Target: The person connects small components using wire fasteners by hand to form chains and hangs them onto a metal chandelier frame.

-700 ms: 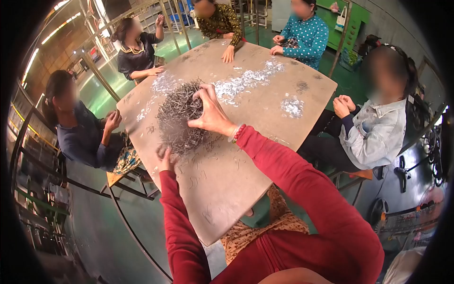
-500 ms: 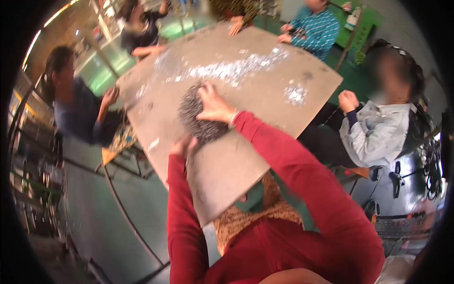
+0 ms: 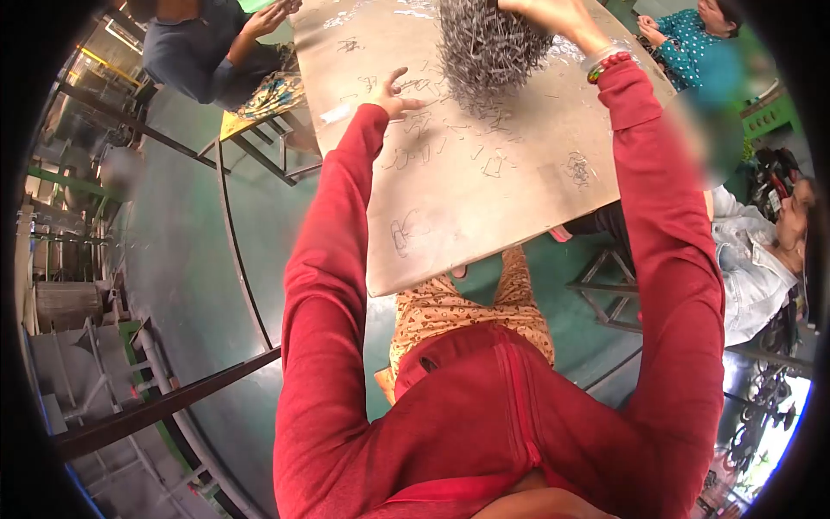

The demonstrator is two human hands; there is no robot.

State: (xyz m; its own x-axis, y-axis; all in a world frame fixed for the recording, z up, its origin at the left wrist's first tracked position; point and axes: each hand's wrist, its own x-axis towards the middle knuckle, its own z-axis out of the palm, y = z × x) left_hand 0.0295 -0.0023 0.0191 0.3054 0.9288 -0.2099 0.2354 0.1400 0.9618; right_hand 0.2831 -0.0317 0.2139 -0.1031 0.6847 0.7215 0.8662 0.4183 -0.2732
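Note:
A large bundle of thin grey metal pieces [image 3: 488,52] stands at the far part of the brown tabletop [image 3: 484,208]. My right hand [image 3: 562,16] is on its upper right side, fingers partly cut off by the top edge of the view. To the left of the bundle, my left hand [image 3: 393,97] is over the table with its fingers spread and nothing in it. Loose thin metal pieces [image 3: 494,164] lie scattered below the bundle and near my left hand.
A person in dark blue [image 3: 194,52] sits at the far left. On the right are a person in dotted teal [image 3: 692,39] and one in a light denim jacket [image 3: 752,259]. Small shiny pieces [image 3: 566,52] lie behind the bundle. Metal frames [image 3: 173,406] stand at the left.
The view has tilted down, so the table sits higher in it. My left hand has come away from the bundle and is open. My right hand remains at the bundle.

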